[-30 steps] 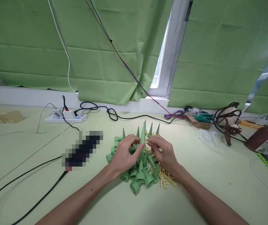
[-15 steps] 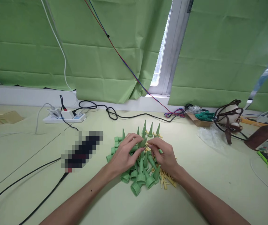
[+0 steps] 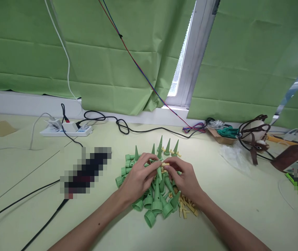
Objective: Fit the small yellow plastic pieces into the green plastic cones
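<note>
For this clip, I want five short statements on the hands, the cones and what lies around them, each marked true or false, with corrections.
1. The left hand holds a green cone. True.
2. The right hand is empty. False: it holds a small yellow piece at its fingertips.
3. The white power strip lies to the left of the pile of green cones. True.
4. Every cone in that pile stands upright. False: several lie on their sides.
5. Loose yellow pieces lie near the right wrist. True.

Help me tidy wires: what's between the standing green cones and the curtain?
Head view: behind the green cones, tabletop, a black cable, red and blue wires, then the white ledge.
</note>
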`<state>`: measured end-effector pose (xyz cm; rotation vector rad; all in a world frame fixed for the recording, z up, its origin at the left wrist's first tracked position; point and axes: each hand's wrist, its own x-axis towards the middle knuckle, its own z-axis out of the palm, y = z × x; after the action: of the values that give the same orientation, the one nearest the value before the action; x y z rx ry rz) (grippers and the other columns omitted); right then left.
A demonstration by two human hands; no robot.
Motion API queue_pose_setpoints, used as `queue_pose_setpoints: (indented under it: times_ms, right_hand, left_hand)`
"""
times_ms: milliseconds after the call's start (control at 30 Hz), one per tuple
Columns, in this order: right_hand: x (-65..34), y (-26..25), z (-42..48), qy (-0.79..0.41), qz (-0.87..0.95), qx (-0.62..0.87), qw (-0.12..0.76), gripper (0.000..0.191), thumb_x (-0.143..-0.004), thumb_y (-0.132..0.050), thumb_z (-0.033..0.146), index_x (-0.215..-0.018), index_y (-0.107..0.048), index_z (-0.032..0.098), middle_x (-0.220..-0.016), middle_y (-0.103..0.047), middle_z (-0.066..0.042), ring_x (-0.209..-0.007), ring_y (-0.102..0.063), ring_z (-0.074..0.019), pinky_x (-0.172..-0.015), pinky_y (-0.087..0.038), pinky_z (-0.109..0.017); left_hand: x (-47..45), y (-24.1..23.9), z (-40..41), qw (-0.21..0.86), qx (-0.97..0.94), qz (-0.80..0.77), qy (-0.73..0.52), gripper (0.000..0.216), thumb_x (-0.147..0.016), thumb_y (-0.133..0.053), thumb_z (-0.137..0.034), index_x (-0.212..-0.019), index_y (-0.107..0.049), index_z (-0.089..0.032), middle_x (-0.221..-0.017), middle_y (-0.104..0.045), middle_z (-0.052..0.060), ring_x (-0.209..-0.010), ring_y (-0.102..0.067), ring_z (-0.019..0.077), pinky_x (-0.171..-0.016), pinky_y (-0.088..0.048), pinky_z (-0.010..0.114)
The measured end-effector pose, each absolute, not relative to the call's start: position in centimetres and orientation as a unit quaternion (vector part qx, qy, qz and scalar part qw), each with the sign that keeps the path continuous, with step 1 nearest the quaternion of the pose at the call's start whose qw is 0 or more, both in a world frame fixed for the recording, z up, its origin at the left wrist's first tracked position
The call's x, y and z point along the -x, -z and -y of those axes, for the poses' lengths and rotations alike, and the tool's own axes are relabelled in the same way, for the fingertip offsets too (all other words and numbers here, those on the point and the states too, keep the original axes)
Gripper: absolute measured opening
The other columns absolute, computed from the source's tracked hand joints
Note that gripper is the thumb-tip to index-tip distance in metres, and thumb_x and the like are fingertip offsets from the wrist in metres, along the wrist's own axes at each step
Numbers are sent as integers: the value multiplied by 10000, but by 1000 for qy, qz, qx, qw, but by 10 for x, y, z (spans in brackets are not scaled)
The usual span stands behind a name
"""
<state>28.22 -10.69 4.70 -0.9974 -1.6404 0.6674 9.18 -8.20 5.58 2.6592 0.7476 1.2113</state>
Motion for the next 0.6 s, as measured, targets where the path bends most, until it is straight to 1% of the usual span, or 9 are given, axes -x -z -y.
queue_pose_setpoints:
  times_ms: [133, 267, 467, 600]
  right_hand:
    - [-282, -49, 106, -375, 645, 414, 521, 129, -909, -608, 311, -910, -634, 185, -615, -561, 26, -472, -495, -96, -464, -403, -222]
    - [-284, -49, 102, -417, 633, 409, 507, 167, -907, -617, 348, -901, -635, 181, -565, -530, 39, -459, -486, -98, -451, -392, -218]
    - [-285, -53, 105, -375, 669, 419, 486, 218, -947, -549, 358, -857, -636, 180, -633, -570, 13, -496, -482, -98, -486, -386, -226]
    - [-284, -56, 107, -341, 699, 422, 465, 245, -965, -508, 346, -826, -621, 180, -661, -575, 5, -525, -489, -106, -511, -386, -232]
  left_hand:
    - [-92, -54, 80, 34, -884, -242, -398, 327, -924, -426, -32, -1151, -568, -220, -1100, -539, 106, -1029, -518, 213, -765, -486, 320]
    - [-92, -55, 80, 17, -885, -240, -400, 322, -926, -428, -38, -1149, -572, -220, -1094, -549, 105, -1027, -530, 212, -769, -493, 320]
    - [-93, -55, 81, -7, -876, -251, -412, 308, -927, -441, -34, -1145, -567, -210, -1114, -547, 105, -1026, -551, 203, -777, -499, 309]
    - [-93, -55, 81, -16, -870, -266, -415, 323, -934, -424, -30, -1161, -562, -213, -1139, -535, 105, -1059, -563, 198, -786, -505, 290]
